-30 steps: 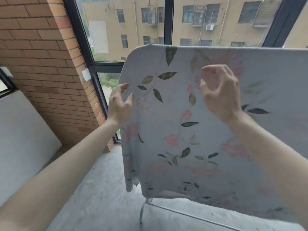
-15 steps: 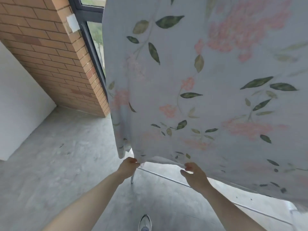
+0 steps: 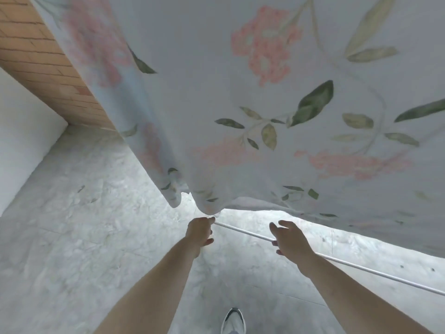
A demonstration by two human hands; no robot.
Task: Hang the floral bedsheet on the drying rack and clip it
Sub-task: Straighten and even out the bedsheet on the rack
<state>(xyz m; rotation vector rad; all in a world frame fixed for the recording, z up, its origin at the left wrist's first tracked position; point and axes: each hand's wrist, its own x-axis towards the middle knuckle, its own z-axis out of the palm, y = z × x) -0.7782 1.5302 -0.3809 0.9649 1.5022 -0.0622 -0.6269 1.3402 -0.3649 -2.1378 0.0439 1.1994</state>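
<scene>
Left hand [image 3: 201, 231] is up at the bottom corner of the pale floral bedsheet [image 3: 240, 116], fingertips pinching the very tip of the hem where it dips lowest. Right hand [image 3: 287, 238] hovers just beside it, fingers loosely spread and holding nothing, clear of the cloth's lower edge. Both bare forearms reach forward from the bottom of the view. The sheet, printed with pink blossoms and green leaves, hangs down from above and fills the upper part of the view. Below its hem runs a thin white metal rail of the drying rack [image 3: 337, 260], passing under the right wrist. Underneath lies a grey concrete floor [image 3: 84, 225], a white sneaker [image 3: 232, 320] at the bottom, and an orange brick wall [image 3: 48, 68] at left.
</scene>
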